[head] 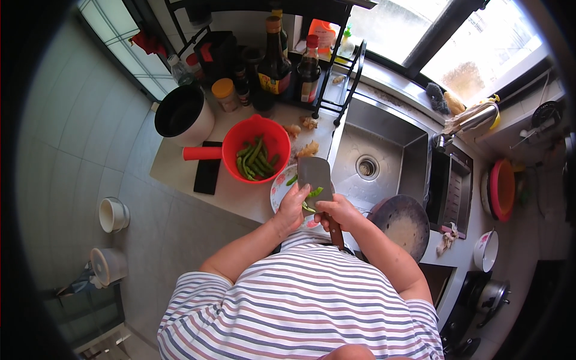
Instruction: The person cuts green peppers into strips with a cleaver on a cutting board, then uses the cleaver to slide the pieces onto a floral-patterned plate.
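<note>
A cleaver [313, 170] with a wooden handle lies flat in front of my body, blade pointing away. My right hand [339, 212] grips it where handle meets blade, thumb on the steel. At the blade's left edge is my left hand [291, 208], its thumb on the blade face and its other fingers largely hidden. Pieces of green pepper [316, 192] rest on the blade between my thumbs. Below the cleaver, partly covered, a floral plate [278, 194] holds another green piece [292, 180]. Beyond it, a red plastic strainer or scoop [228, 155] contains whole green peppers [256, 159].
Ginger pieces [308, 149] lie behind the plate. A steel sink [346, 139] is to the right, with a wok [405, 229] near my right forearm. A white pot [198, 123], a dark flat object [206, 175] and sauce bottles [273, 63] stand or lie at the left and back.
</note>
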{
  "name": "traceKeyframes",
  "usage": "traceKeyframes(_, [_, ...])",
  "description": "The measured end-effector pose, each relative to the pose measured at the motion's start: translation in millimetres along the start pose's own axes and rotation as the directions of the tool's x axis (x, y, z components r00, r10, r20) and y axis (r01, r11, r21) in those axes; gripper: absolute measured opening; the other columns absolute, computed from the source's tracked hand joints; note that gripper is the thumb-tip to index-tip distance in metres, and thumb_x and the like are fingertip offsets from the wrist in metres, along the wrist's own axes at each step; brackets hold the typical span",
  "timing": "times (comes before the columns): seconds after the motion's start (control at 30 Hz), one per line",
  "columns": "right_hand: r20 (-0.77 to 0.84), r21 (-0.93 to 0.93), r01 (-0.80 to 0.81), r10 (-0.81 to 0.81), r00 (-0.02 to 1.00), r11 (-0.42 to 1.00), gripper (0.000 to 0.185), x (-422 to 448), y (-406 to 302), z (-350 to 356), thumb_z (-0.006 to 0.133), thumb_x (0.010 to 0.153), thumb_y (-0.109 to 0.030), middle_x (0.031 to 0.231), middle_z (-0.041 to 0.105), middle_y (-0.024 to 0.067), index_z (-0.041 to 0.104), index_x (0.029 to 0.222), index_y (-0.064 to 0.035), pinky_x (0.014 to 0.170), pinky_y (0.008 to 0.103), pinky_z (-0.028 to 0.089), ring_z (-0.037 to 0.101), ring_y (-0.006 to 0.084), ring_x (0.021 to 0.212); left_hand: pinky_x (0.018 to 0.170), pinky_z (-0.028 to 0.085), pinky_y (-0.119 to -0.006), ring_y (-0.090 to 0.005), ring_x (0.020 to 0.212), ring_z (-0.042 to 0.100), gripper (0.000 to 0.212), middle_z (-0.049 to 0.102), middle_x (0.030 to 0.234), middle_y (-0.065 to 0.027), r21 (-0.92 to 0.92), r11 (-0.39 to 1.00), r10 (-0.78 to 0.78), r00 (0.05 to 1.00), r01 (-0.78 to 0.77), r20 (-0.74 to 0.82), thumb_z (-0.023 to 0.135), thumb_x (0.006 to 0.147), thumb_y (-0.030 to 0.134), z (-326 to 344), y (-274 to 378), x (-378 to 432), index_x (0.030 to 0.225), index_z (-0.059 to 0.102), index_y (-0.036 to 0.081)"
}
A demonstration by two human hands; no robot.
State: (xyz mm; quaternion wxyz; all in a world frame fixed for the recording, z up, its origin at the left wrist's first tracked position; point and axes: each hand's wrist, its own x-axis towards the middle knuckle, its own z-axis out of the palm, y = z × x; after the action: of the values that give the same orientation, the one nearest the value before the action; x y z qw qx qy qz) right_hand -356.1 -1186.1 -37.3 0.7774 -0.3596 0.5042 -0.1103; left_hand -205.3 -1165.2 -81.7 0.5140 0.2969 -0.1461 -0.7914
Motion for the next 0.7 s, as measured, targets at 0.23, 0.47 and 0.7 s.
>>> traceKeyframes(0.23, [0.162,0.319,-0.066,0.014,0.987,0.945,0.014,2,13,-10,0.051,0.085,-0.013,0.066,0.059,0.0097,0.054,0.09,-0.0004,0.042,0.0278,0.044,0.051,0.0133,0.045,0.091,0.045,-0.038,-0.0254,0.104,0.055,0.042,0.05,0.117,-0.0164,0.008,0.998,-0.065,0.998,0.065,0.006,0.032,0.086,0.001,-7,15,-11,0.128,0.033,0.002])
traceKeyframes(0.47, [0.073,0.241,-0.011,-0.006,0.997,0.97,0.014,-4,14,-22,0.051,0.085,-0.013,0.067,0.06,0.0092,0.054,0.091,-0.0007,0.043,0.0281,0.045,0.051,0.0124,0.045,0.092,0.047,-0.041,-0.034,0.104,0.055,0.046,0.049,0.116,-0.022,0.017,0.999,-0.049,0.992,0.052,-0.114,0.036,0.069,-0.012,-30,27,-13,0.114,0.04,-0.002])
traceKeyframes(0.7, [0.011,0.145,0.011,-0.013,1.0,0.989,0.015,-9,13,-25,0.052,0.085,-0.013,0.067,0.061,0.009,0.055,0.092,-0.0012,0.045,0.0284,0.046,0.051,0.0121,0.046,0.074,0.055,-0.033,-0.0241,0.086,0.062,0.026,0.058,0.103,-0.0156,0.355,0.934,0.039,0.982,0.03,-0.186,0.037,0.076,-0.009,-35,8,4,0.099,0.046,-0.001])
